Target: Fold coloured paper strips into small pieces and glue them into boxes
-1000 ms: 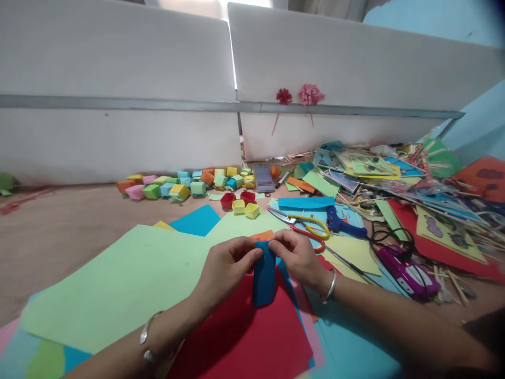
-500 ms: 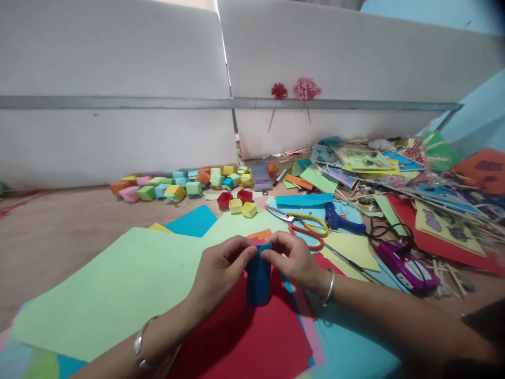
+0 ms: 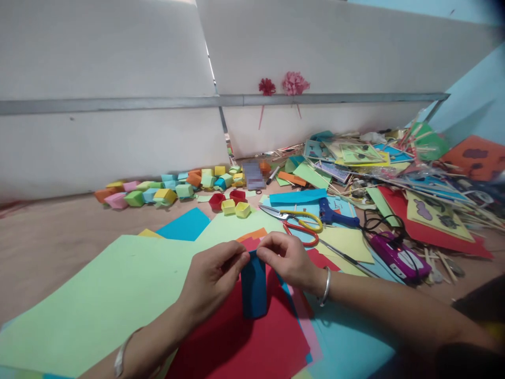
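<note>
A narrow piece of blue paper (image 3: 253,289) hangs upright between my hands, above a red sheet (image 3: 236,345). My left hand (image 3: 215,271) pinches its upper left corner between thumb and fingers. At the upper right corner, my right hand (image 3: 284,258) pinches it in the same way. Bracelets circle both wrists. Past my right hand lie scissors (image 3: 302,226) with one yellow and one red handle. Small folded paper boxes, two red (image 3: 216,201) and two yellow (image 3: 242,209), stand beyond my hands.
A large light green sheet (image 3: 94,295) spreads to the left. Several coloured paper boxes (image 3: 134,198) line the white board. To the right are a blue glue gun (image 3: 337,217), a purple power strip (image 3: 400,258) with a black cord, and a heap of craft cards and sticks (image 3: 363,153).
The blue paper and both hands have come slightly lower and left in the view. My fingers have shifted along its top edge. The whole scene has moved left as the camera turned.
</note>
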`<state>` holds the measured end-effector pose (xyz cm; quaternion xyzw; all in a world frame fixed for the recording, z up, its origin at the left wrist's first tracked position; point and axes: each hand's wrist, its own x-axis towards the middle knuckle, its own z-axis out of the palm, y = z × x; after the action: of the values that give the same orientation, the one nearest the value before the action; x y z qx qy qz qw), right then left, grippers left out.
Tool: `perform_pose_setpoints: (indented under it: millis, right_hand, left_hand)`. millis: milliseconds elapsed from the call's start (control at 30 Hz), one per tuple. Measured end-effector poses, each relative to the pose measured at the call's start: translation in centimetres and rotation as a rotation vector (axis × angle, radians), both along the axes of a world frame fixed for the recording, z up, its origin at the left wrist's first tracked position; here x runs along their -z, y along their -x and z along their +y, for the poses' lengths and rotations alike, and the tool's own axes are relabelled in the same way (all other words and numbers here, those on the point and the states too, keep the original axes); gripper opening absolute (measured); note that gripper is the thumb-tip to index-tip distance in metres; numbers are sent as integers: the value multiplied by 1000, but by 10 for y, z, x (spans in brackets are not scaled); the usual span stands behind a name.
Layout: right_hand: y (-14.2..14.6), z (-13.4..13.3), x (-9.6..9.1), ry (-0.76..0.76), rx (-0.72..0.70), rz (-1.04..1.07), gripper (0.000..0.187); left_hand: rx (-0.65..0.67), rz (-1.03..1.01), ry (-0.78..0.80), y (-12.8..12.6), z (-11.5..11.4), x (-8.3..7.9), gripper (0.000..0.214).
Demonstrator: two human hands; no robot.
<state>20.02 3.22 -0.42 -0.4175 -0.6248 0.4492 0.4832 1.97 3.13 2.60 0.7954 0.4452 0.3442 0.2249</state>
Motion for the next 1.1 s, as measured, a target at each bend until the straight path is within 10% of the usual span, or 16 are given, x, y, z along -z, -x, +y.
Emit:
perform_pose_setpoints:
  millis: [533, 1100]
  right_hand:
    - [-1, 6, -5, 232, -69, 172, 35]
    - [9, -1, 1, 222, -73, -111, 31]
  left_hand:
    - [-43, -385, 600, -10, 2, 2, 36]
    - [-66, -394, 619, -14, 9, 7, 33]
